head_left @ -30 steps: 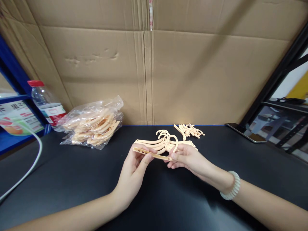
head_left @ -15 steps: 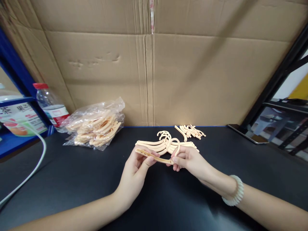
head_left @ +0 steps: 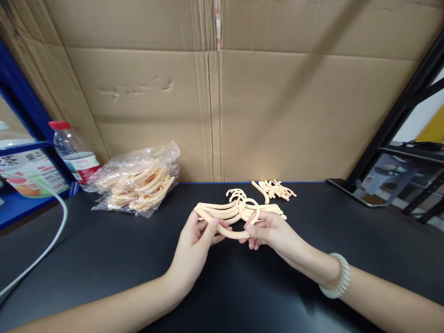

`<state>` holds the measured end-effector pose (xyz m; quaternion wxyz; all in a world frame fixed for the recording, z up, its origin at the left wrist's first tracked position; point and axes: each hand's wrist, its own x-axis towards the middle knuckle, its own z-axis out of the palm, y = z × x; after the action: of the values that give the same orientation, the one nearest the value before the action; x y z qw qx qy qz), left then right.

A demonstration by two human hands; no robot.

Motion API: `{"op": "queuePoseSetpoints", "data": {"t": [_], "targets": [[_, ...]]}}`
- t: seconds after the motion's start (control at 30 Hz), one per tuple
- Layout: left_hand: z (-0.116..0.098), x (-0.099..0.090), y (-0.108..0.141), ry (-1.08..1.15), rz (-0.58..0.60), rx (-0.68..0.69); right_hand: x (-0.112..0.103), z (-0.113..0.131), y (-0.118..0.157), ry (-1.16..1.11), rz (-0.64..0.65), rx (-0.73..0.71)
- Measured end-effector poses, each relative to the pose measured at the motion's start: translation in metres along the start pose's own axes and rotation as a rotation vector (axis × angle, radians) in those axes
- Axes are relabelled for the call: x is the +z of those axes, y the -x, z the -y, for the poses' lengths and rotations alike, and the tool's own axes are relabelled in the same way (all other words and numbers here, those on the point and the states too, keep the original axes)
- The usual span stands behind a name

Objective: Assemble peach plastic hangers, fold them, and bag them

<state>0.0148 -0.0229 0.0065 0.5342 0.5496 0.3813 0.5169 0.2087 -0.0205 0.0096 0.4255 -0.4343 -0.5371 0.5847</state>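
Observation:
My left hand [head_left: 197, 252] is closed on a cream-coloured hanger arm [head_left: 233, 234], thumb on top and fingers beneath. At that arm's other end, my right hand [head_left: 272, 231] pinches the base of a curved hanger hook [head_left: 257, 210]. Arm and hook meet at my right fingertips, which partly cover the joint, so I cannot tell whether they are fastened. Just behind my hands, several cream hangers [head_left: 222, 212] lie nested on the black table [head_left: 222, 286], their hooks pointing away. Farther back is a small pile of loose cream pieces [head_left: 277, 190].
At the left, a clear plastic bag [head_left: 138, 178] holds many cream pieces. Beside it stand a red-capped bottle [head_left: 74, 155] and a blue shelf [head_left: 21, 210], with a white cable [head_left: 58, 236] in front. A cardboard wall [head_left: 145, 106] closes the back; a black frame [head_left: 391, 120] rises at right.
The hanger arm has rolled in my left hand, from its narrow edge to its broad face. Its left end has tipped slightly upward from my fingers' grip; my right hand has barely moved.

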Motion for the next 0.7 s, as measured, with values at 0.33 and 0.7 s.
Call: {"op": "queuePoseSetpoints", "data": {"t": [0.33,0.7], "targets": [[-0.0008,0.0012,-0.0004,0.01,-0.013,-0.025,0.002,0.0068,0.0018,0.077,-0.046,-0.069],[0.0005,0.0054,-0.0011,-0.044,0.149,-0.084,0.0037,0.0041,0.002,0.053,0.023,-0.091]]}}
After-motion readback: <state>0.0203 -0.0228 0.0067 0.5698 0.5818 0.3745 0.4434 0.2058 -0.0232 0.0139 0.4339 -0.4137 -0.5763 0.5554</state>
